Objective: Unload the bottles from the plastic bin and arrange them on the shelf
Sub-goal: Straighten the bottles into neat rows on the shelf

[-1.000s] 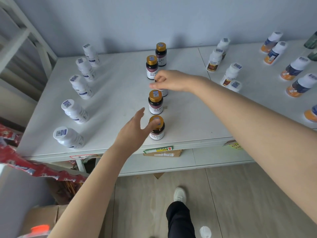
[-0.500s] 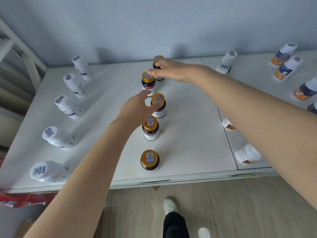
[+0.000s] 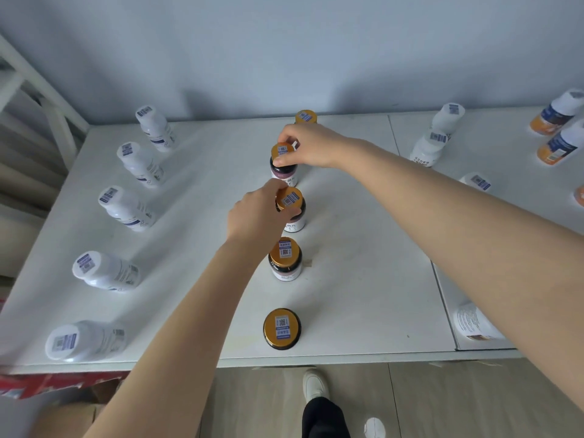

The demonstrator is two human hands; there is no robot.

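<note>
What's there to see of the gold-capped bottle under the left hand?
The gold-capped bottle is small, of dark glass or plastic, with a shiny gold cap bearing a blue-and-white code sticker and a white label round its lower body. It stands cap up on the white shelf, third of five in a row. The left hand pinches its cap between thumb and fingers.

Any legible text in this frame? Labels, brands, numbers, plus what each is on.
Nothing can be quoted.
nearest gold lid: code sticker, print too small.
middle dark bottle, gripped by the left hand: label characters blurred.
dark bottle behind it, lid pinched by the right hand: label blurred.
white bottles at left: barcode caps, side print too small.
white bottle at right: line of characters, too small.
</note>
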